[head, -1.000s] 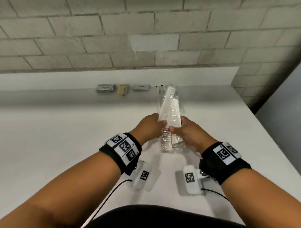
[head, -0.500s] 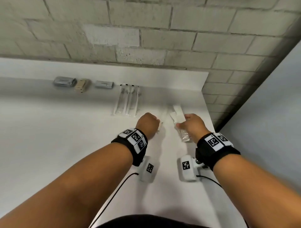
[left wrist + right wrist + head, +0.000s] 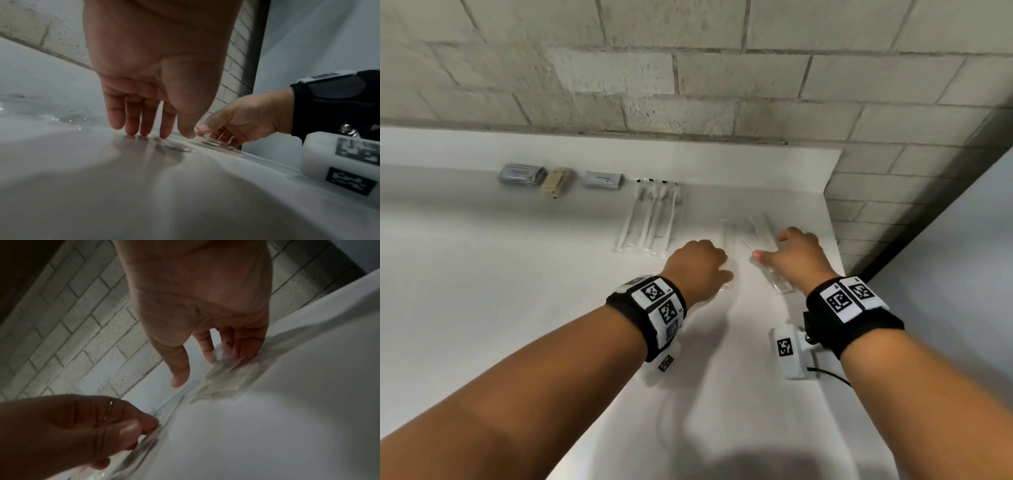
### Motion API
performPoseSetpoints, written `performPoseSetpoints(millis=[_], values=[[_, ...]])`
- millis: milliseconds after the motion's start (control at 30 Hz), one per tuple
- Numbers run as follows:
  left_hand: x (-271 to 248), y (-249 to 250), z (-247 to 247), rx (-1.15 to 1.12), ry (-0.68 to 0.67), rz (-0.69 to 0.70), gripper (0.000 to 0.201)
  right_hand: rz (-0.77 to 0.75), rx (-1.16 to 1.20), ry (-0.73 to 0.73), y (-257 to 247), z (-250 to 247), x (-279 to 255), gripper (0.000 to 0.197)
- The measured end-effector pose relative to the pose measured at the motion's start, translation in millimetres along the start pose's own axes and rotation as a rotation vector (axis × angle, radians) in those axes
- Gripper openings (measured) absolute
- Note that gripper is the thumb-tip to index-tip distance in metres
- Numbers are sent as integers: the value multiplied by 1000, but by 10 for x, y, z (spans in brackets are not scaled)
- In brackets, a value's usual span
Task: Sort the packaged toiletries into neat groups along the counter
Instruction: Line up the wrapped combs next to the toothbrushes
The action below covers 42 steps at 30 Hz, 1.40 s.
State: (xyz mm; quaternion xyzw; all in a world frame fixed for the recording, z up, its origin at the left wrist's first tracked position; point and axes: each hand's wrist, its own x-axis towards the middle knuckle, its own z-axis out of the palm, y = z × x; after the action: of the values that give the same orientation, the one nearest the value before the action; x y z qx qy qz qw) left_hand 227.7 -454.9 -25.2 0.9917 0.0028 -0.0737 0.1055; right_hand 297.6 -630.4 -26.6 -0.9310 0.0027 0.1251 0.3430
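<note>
Two clear flat packets with white combs lie side by side on the white counter [image 3: 482, 291] near its far right corner. My left hand [image 3: 698, 263] rests its fingertips [image 3: 144, 133] on the near end of the left comb packet [image 3: 730, 236], fingers straight and angled down. My right hand [image 3: 791, 253] presses flat fingers [image 3: 244, 352] on the right comb packet [image 3: 760, 236], whose near end [image 3: 780, 287] sticks out behind the hand. In the right wrist view that packet [image 3: 230, 374] is blurred under the fingers.
Several wrapped toothbrushes [image 3: 650, 219] lie in a row just left of the combs. Along the back ledge sit a grey soap packet [image 3: 521, 174], a tan one [image 3: 556, 181] and another grey one [image 3: 602, 180]. The counter's right edge [image 3: 840, 260] is close to my right hand.
A second ago both hands held the comb packets together above the counter. They have since parted, carried them to the far right and laid them flat, side by side.
</note>
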Motion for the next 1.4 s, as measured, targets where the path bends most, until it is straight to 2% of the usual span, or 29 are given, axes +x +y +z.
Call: performPoseSetpoints(millis=[67, 133, 267, 367, 433, 500, 567, 600, 700, 767, 800, 867, 967, 1133, 1233, 1300, 1400], values=[[32, 22, -23, -46, 33, -100, 45, 4, -76, -19, -45, -6, 28, 61], [53, 58, -40, -85, 51, -206, 46, 38, -55, -21, -53, -31, 53, 64], [102, 108, -89, -228, -42, -428, 40, 41, -202, -36, -43, -1, 34, 78], [138, 129, -133, -258, -96, -488, 39, 31, -243, -37, -22, 15, 60, 67], [146, 126, -134, -265, -98, -468, 37, 35, -187, -34, 0, -26, 67, 59], [126, 106, -119, -304, -41, -429, 36, 42, -27, -29, 35, -79, 51, 57], [61, 98, -99, -330, 23, -341, 39, 30, 120, -2, 72, -117, 11, 56], [12, 99, -90, -317, 40, -287, 40, 4, 116, 29, 75, -135, -5, 54], [-113, 101, -53, -32, 42, -79, 26, -58, -97, 125, 27, -241, -92, 33], [-170, 84, -26, 154, 11, 41, 22, -16, -313, 44, -37, -267, -210, 38], [-190, 72, -3, 176, -9, 65, 23, 27, -412, -21, -69, -247, -271, 44], [-215, 58, 38, 156, -47, 66, 24, 119, -504, -112, -97, -160, -324, 52], [-224, 61, 59, 141, -56, 49, 25, 197, -491, -125, -102, -66, -283, 53], [-234, 50, 66, 151, -49, 62, 24, 259, -303, -80, -131, -5, -250, 72], [-235, 49, 28, 161, -55, 67, 23, 234, -307, -103, -164, -21, -277, 75], [-224, 41, 15, 171, -72, 67, 25, 195, -301, -118, -158, -59, -299, 67], [-193, 22, 2, 186, -78, 75, 29, 119, -165, -110, -121, -147, -333, 40]])
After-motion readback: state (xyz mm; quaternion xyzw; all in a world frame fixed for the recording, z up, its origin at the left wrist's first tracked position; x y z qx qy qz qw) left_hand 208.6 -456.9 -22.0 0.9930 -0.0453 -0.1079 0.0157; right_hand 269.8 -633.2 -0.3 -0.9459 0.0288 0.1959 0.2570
